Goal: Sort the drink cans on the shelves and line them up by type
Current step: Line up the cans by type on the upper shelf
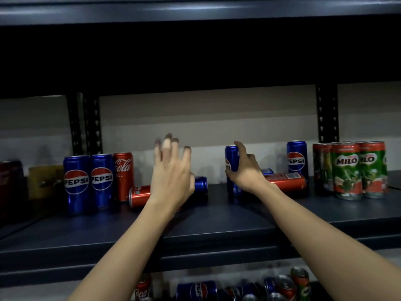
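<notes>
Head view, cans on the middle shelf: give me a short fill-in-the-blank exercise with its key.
1. The right hand grips an upright ____ can.
2. The left hand is open, with fingers ____.
3. The red can behind the right wrist is lying ____.
4. The green cans at far right read ____.

Missing words: Pepsi; spread; on its side; Milo

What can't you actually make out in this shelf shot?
Head view only:
- Middle of the lying red can: hidden by the left hand.
- Left fingertips: motion-blurred.
- Label of the Pepsi can: covered by the right hand.
- Lower-shelf cans: cropped, blurred.
</notes>
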